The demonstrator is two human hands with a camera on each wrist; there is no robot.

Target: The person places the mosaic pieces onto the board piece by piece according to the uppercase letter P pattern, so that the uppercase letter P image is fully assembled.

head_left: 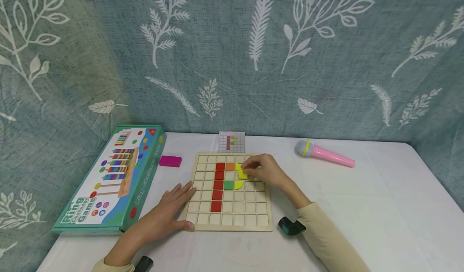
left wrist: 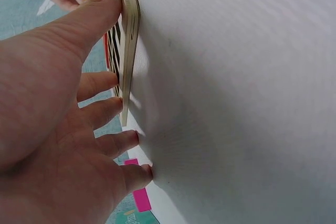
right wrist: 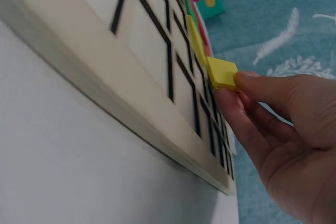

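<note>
A wooden grid board (head_left: 268, 207) lies flat on the table. A column of red tiles (head_left: 216, 195) sits in its cells, with an orange tile (head_left: 230, 167), a green tile (head_left: 228, 185) and a yellow rounded tile (head_left: 238, 185) to the right. My right hand (head_left: 264, 170) pinches a yellow square tile (right wrist: 222, 73) between thumb and fingers, tilted close over the board's upper right cells. Another yellow piece (head_left: 237, 167) shows partly behind those fingertips. With fingers spread and fairly straight, my left hand (head_left: 164, 215) rests along the board's left edge, its thumb at the lower left corner.
Behind the board lies a small pattern card (head_left: 235, 134). A ring game box (head_left: 119, 175) occupies the left side, beside a magenta block (head_left: 170, 161). To the right lies a pink toy microphone (head_left: 328, 154). Patterned blue-grey cloth (head_left: 224, 42) hangs behind the white table.
</note>
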